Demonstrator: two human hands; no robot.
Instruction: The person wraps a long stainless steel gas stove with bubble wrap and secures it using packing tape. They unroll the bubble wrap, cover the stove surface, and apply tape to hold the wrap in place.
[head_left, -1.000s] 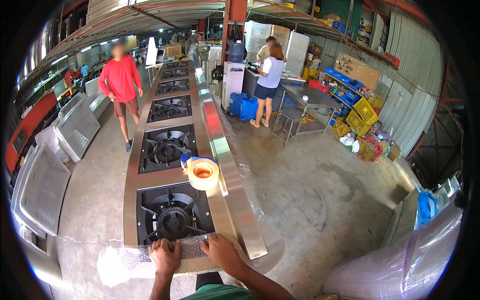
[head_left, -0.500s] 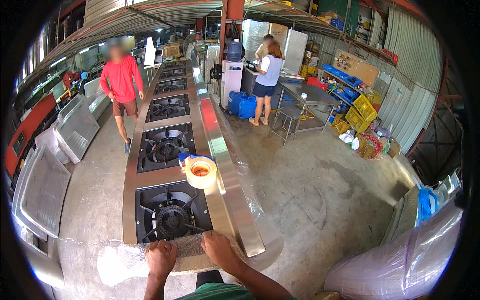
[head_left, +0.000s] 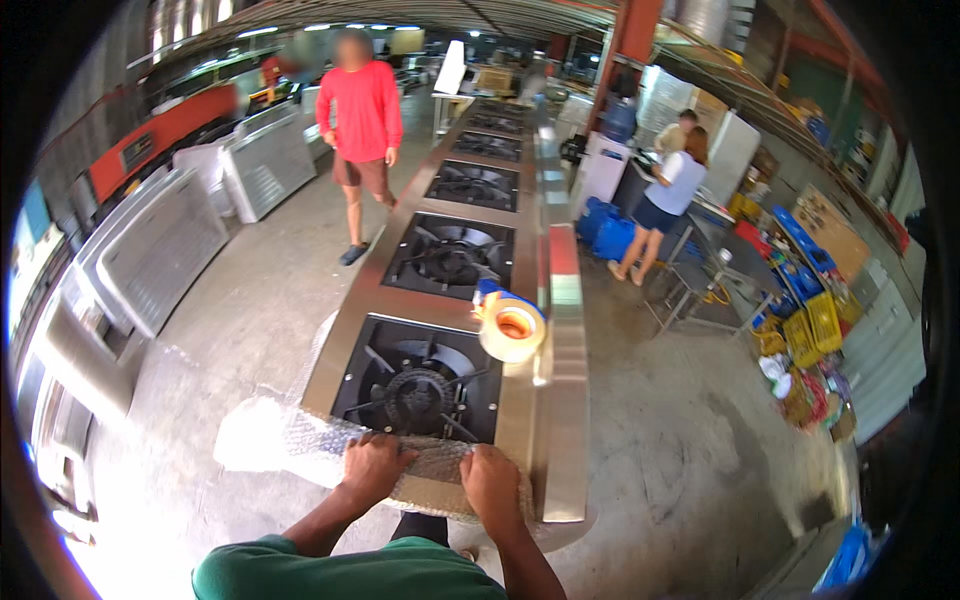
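A long stainless steel gas range (head_left: 340,350) with a row of black burners stretches away in front of me. Clear bubble wrap (head_left: 318,440) covers its near end and spreads loosely off the left corner. My left hand (head_left: 374,468) is closed over the wrap at the range's near edge. Beside it, my right hand (head_left: 491,485) also grips the wrap, nearer the right corner, its fingers curled over the edge. A roll of tape (head_left: 513,330) on a blue dispenser rests on the steel top, right of the nearest burners.
A person in a red shirt (head_left: 360,115) is on the left side of the range. White panels (head_left: 165,250) lean along the left. To the right stand two people, a steel table (head_left: 725,275), blue jugs (head_left: 605,228) and yellow crates (head_left: 815,325).
My view has swung left and tilted, so the range appears farther right. The person in red has changed stride beside it. Both hands stay on the wrap.
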